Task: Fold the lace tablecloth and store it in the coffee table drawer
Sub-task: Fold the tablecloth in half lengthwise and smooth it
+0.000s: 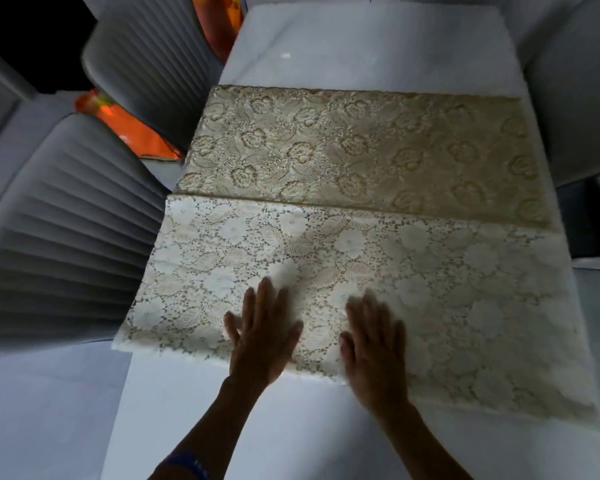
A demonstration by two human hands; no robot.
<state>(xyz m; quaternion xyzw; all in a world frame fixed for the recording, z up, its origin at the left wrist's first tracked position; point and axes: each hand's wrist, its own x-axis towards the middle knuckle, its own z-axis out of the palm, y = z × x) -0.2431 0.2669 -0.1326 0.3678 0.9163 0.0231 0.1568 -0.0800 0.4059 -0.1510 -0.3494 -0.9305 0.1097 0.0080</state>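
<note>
A cream lace tablecloth [361,209] with a flower pattern lies across the white table [361,46]. It is folded: the near half shows a pale white side, the far half a golden beige side, with a fold line running across the middle. My left hand [262,336] presses flat on the near part of the cloth, fingers straight and spread. My right hand [373,344] lies flat beside it, a little blurred, fingers straight on the lace near the cloth's front edge. No drawer is in view.
Two grey ribbed chairs [66,230] stand along the table's left side, with an orange patterned floor or rug [132,129] between them. Another grey chair [575,98] stands at the right. Bare white tabletop lies beyond and in front of the cloth.
</note>
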